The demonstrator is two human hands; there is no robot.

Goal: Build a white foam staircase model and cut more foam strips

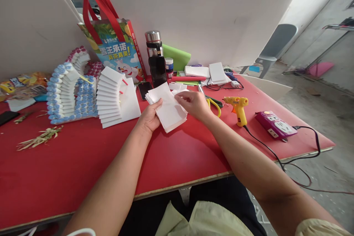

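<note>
My left hand [151, 116] grips a loose stack of white paper sheets [170, 112] from its left side, thumb on top. The sheets are slightly fanned above the red table. At the stack's upper right edge, my right hand [195, 104] has thumb and fingertips pinched together on a sheet; the fingertips partly hide that edge. Left of my hands stands a fan-like white paper structure [110, 97] with small red and yellow sticks, on a white base sheet. Behind the stack lie some small white paper pieces [178, 87].
A yellow hot glue gun [240, 110], its cord running to a purple power strip [275, 123], and yellow-handled scissors [214, 107] lie right. A blue-and-white folded model [62, 96], shopping bag [118, 51], metal flask [153, 44], upright phone [158, 72] and flat phone [145, 90] are left and behind.
</note>
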